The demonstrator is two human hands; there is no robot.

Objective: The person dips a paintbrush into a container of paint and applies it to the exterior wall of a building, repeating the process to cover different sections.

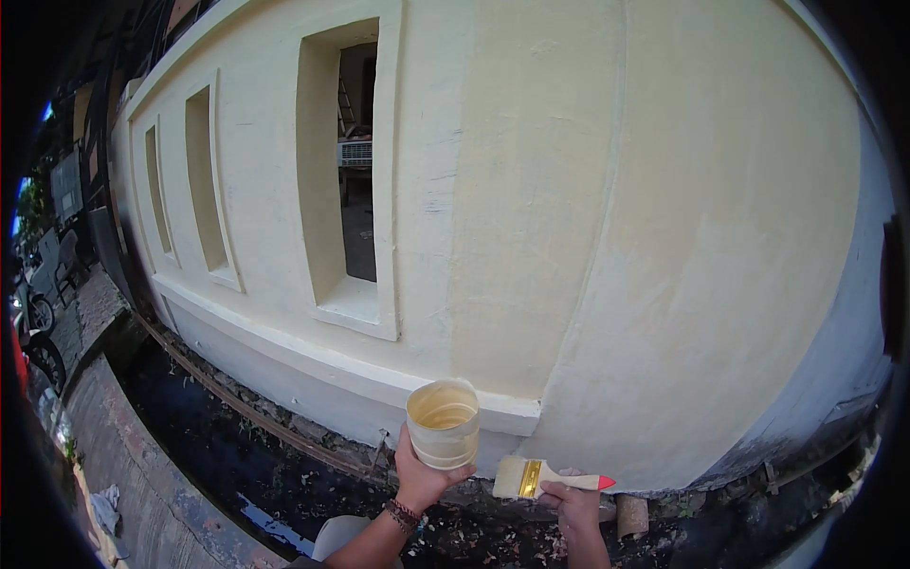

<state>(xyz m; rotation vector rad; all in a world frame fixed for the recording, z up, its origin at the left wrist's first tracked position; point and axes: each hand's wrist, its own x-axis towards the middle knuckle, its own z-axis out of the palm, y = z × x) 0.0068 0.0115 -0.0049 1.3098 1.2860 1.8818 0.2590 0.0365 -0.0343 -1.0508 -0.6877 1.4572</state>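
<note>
My left hand (427, 477) is wrapped round the lower part of a ribbed, cut-off plastic container (445, 438) with cream paint inside. The container is upright, its open mouth tilted towards me. To its right, my right hand (571, 503) grips the pale wooden handle of a paintbrush (529, 478), held nearly level. Paint coats the bristles, which point left, while the red handle tip points right. Both hands are low in front of a cream wall (531, 218). A small gap separates the brush from the container.
Narrow window openings (360, 171) pierce the wall on the left, above a projecting ledge (379, 381). Along the wall's foot runs a ditch with dark water (199, 427), bordered by a concrete edge (142, 474). A pipe stub (632, 517) sticks out at lower right. Parked motorcycles (40, 318) stand far left.
</note>
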